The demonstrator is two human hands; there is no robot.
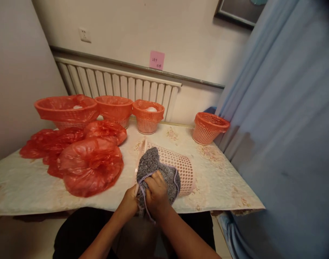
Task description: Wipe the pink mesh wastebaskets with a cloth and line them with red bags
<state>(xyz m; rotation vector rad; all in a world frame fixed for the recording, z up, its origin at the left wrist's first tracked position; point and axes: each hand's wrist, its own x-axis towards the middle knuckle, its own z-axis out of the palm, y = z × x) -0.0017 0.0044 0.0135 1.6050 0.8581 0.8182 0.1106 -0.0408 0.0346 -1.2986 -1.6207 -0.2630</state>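
Note:
A pale pink plastic wastebasket (186, 172) with a lattice of holes lies on its side at the table's front edge, its mouth to the left. My left hand (130, 202) is closed on its rim at the near side, with the fingers partly hidden. A dark grey cleaning cloth (149, 162) with a lilac edging is draped over the basket's side. My right hand (157, 190) is bunched around the cloth and presses it against the basket near the rim.
Tied-up red plastic bags (91, 167) lie on the left of the table (221, 187). Behind them stand three red-lined baskets (147, 126); another red-lined basket (207, 133) is at the right. A blue curtain (278, 126) hangs on the right, and a radiator (113, 79) is on the wall.

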